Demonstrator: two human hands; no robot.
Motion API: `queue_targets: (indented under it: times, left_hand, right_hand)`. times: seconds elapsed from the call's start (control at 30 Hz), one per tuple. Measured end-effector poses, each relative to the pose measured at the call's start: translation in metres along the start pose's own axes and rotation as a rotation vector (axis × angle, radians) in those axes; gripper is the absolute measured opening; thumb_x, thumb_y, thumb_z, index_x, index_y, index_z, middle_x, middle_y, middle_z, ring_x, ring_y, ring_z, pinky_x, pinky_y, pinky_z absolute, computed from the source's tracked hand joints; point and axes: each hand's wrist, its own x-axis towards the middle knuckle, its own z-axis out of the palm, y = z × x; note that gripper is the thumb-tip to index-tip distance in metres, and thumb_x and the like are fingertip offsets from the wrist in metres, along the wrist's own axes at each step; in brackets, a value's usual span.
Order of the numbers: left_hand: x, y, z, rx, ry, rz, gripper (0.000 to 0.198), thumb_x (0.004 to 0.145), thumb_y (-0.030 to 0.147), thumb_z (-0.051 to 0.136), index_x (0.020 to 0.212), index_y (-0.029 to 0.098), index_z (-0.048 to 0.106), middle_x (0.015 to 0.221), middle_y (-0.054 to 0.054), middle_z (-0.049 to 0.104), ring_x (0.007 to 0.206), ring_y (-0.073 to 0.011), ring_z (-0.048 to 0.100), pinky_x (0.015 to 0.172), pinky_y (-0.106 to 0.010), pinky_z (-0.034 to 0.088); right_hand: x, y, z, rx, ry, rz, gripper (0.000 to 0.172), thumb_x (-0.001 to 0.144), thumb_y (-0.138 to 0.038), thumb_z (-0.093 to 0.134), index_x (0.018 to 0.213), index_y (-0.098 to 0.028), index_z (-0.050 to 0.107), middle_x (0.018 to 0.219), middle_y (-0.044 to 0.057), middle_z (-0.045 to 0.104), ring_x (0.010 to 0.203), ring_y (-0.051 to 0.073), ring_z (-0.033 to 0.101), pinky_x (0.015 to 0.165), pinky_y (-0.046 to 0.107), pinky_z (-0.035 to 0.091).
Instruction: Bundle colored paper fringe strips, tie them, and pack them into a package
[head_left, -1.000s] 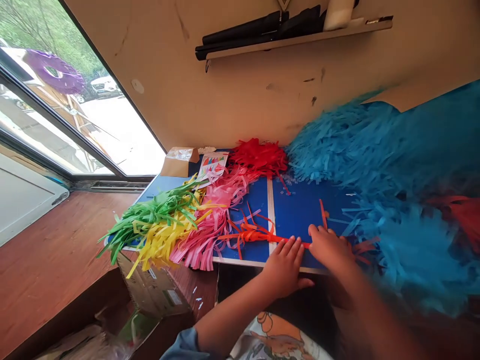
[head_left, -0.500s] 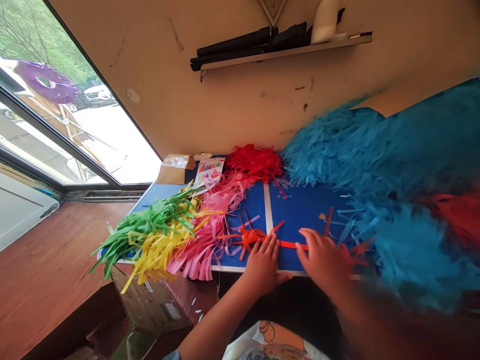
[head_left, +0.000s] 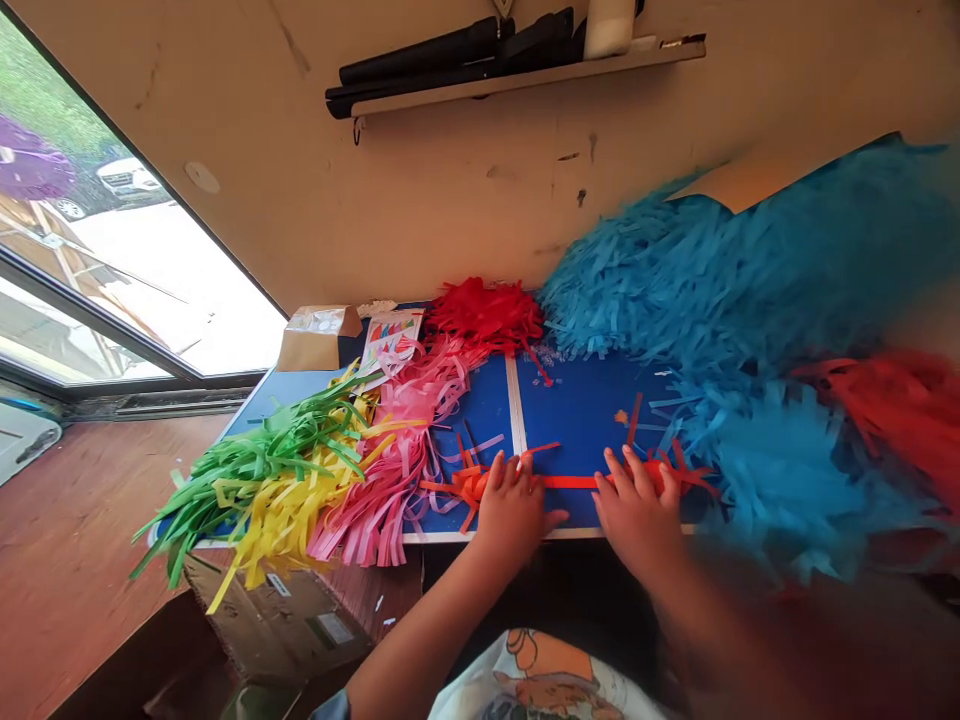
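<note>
An orange-red tissue-paper strip (head_left: 574, 482) lies stretched across the blue table, with fringed, bunched ends to left and right. My left hand (head_left: 511, 508) lies palm down over the bunched left end, its fingers extended and resting on the paper. My right hand (head_left: 639, 508) rests palm down at the right end, fingers spread over the paper. A small red fringe end (head_left: 679, 475) shows to the right of that hand. Part of the paper under both palms is hidden.
Green (head_left: 262, 445), yellow (head_left: 300, 510) and pink fringes (head_left: 409, 410) lie at left, a red one (head_left: 484, 315) behind. Large blue fringes (head_left: 712, 270) fill the right. A loaded shelf (head_left: 525, 82) hangs on the wall. A cardboard box (head_left: 285, 615) stands below left.
My right hand has come down flatter onto the red paper, with its fingers spread wider. My left hand stays on the left end. The whole view has shifted a little.
</note>
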Motion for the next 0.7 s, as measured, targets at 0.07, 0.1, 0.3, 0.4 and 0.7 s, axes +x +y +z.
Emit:
queue_targets:
  times: [0.07,0.1,0.3,0.4,0.7]
  left_hand:
    - [0.01,0.004,-0.001,0.049,0.035,0.019,0.033,0.085,0.043,0.051,0.097,0.017,0.067,0.128,-0.013,0.054,0.12,-0.0308,0.045,0.103,-0.051,0.03]
    - [0.014,0.007,-0.002,0.066,0.043,0.04,0.027,0.086,0.037,0.051,0.095,0.017,0.067,0.127,-0.012,0.054,0.121,-0.0302,0.043,0.103,-0.05,0.03]
    - [0.033,0.012,-0.007,0.084,-0.008,0.191,0.028,0.09,0.015,0.036,0.094,0.013,0.063,0.11,-0.014,0.06,0.106,-0.0282,0.051,0.093,-0.044,0.037]
    - [0.04,0.011,-0.007,0.055,-0.053,0.288,0.022,0.09,0.014,0.039,0.092,0.015,0.061,0.092,-0.009,0.061,0.088,-0.0225,0.057,0.078,-0.035,0.043]
    - [0.042,-0.001,0.006,0.052,-0.1,0.303,0.019,0.09,0.013,0.038,0.094,0.013,0.056,0.092,-0.01,0.058,0.086,-0.0221,0.055,0.067,-0.031,0.045]
  right_hand:
    - [0.007,-0.001,-0.003,0.023,0.009,-0.054,0.027,0.089,-0.017,0.042,0.096,-0.019,0.068,0.125,0.008,0.056,0.119,0.03,0.043,0.098,0.051,0.019]
    - [0.01,-0.001,-0.003,0.039,-0.001,-0.084,0.027,0.088,-0.014,0.043,0.094,-0.02,0.068,0.122,0.007,0.058,0.117,0.029,0.044,0.097,0.049,0.019]
    - [0.021,0.004,-0.001,0.086,-0.07,-0.268,0.032,0.087,-0.006,0.038,0.088,-0.017,0.068,0.1,0.007,0.066,0.106,0.025,0.047,0.093,0.042,0.021]
    - [0.024,0.008,0.001,0.075,-0.082,-0.301,0.032,0.087,-0.005,0.036,0.086,-0.014,0.066,0.095,0.008,0.066,0.1,0.024,0.048,0.09,0.04,0.023]
    - [0.029,0.02,0.013,0.093,-0.057,-0.229,0.03,0.093,-0.017,0.034,0.089,-0.014,0.063,0.094,0.008,0.064,0.087,0.021,0.049,0.081,0.035,0.026]
